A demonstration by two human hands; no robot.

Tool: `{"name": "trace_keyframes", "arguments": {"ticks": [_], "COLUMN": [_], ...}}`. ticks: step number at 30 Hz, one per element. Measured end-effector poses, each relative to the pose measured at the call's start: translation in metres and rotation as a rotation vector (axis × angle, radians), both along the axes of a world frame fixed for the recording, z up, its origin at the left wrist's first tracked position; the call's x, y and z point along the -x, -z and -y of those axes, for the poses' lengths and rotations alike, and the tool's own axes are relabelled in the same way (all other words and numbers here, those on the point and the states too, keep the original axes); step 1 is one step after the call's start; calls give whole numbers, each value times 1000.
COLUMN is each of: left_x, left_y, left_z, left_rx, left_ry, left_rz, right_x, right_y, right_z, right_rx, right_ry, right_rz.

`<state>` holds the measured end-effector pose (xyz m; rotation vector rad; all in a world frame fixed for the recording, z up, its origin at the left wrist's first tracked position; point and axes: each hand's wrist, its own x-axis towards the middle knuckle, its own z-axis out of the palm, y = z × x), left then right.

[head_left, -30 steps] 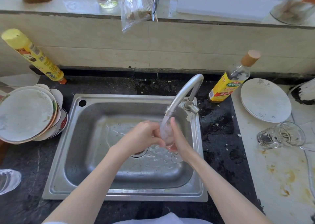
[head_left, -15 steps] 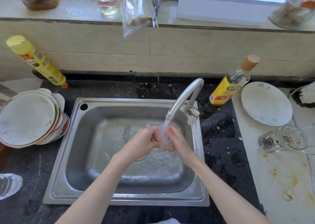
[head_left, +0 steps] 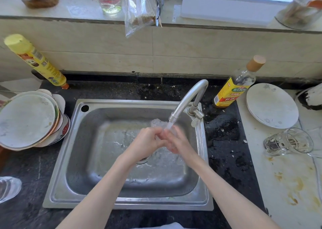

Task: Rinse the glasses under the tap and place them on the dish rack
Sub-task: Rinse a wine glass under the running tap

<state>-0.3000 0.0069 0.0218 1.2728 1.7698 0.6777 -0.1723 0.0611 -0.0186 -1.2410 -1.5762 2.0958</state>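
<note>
Both my hands meet over the steel sink (head_left: pixel 57 167), directly under the running tap (head_left: pixel 188 98). My left hand (head_left: pixel 148 141) and my right hand (head_left: pixel 179 143) are closed around a clear glass (head_left: pixel 156 123). Only a blurred, wet part of it shows above my fingers; the rest is hidden by my hands and the water. Another clear glass (head_left: pixel 287 141) lies on its side on the white board at the right. At the left edge, on the dark counter, part of a third glass (head_left: pixel 8 188) is visible.
A stack of plates (head_left: pixel 26 120) sits left of the sink, with a yellow spray bottle (head_left: pixel 34 61) behind it. A yellow-labelled bottle (head_left: pixel 233 87) and a white plate (head_left: pixel 271 105) stand right of the tap. Jars and a bag line the windowsill.
My hands have drawn closer together around the glass under the stream, and the glass has turned so that its foot no longer shows below my right hand.
</note>
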Motion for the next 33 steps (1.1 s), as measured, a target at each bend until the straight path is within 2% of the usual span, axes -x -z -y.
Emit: {"name": "trace_keyframes", "arguments": {"ticks": [5, 7, 11, 12, 16, 18, 21, 25, 27, 30, 33], "left_x": [9, 8, 7, 8, 14, 13, 7, 5, 5, 10, 14], "left_y": [-10, -10, 4, 6, 8, 5, 2, 7, 6, 7, 11], "left_z": [2, 2, 5, 6, 9, 9, 7, 9, 9, 7, 7], "left_rx": [197, 171, 24, 5, 0, -46, -132, -154, -193, -270, -309], "left_ry": [430, 360, 22, 12, 230, 167, 46, -75, -46, 55, 126], "left_rz": [15, 45, 70, 52, 43, 54, 15, 40, 42, 23, -41], "right_x": [-5, -7, -7, -9, -8, -3, -3, -5, -5, -9, -10], "right_y": [-2, 2, 7, 4, 2, -2, 0, 5, 6, 2, 6], "right_z": [-11, -12, -10, -11, -16, -16, -15, -9, -9, -8, -6], "right_rx": [153, 162, 58, 21, 79, 89, 145, -8, -1, 153, 163], "right_ry": [-47, -61, -54, -59, -43, -58, 8, -21, 4, 39, 79], "right_rz": [53, 59, 22, 20, 83, 162, 123, 39, -3, -97, -104]}}
